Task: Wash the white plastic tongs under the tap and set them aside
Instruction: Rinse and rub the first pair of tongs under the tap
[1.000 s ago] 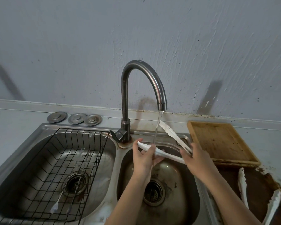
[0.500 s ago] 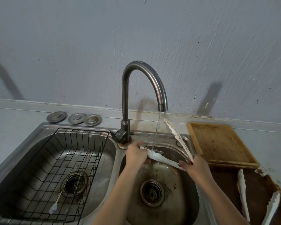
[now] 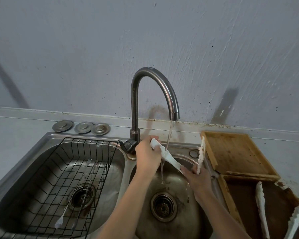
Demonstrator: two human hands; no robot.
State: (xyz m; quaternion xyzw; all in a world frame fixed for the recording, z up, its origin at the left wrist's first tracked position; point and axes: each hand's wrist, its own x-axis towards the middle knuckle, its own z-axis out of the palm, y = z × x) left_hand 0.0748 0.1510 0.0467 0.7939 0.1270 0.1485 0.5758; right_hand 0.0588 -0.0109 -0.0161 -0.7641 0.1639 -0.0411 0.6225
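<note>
White plastic tongs (image 3: 171, 160) are spread wide over the right sink basin (image 3: 173, 226). My left hand (image 3: 148, 156) grips the tip of the lower arm near the tap base. My right hand (image 3: 198, 180) holds the tongs at their hinge end, low on the right. The other arm (image 3: 201, 152) sticks up toward the wooden tray. Water runs from the curved steel tap (image 3: 152, 94) and strikes the lower arm between my hands.
A black wire rack (image 3: 62, 183) with thin metal utensils fills the left basin. Three metal sink plugs (image 3: 83, 127) lie behind it. A wooden tray (image 3: 235, 154) sits right of the sink. Another pair of white tongs (image 3: 262, 209) lies on a dark board at the right.
The free arm of the tongs has swung upright and to the right. My left hand slid to the tip of the lower arm, near the tap base. My right hand dropped lower.
</note>
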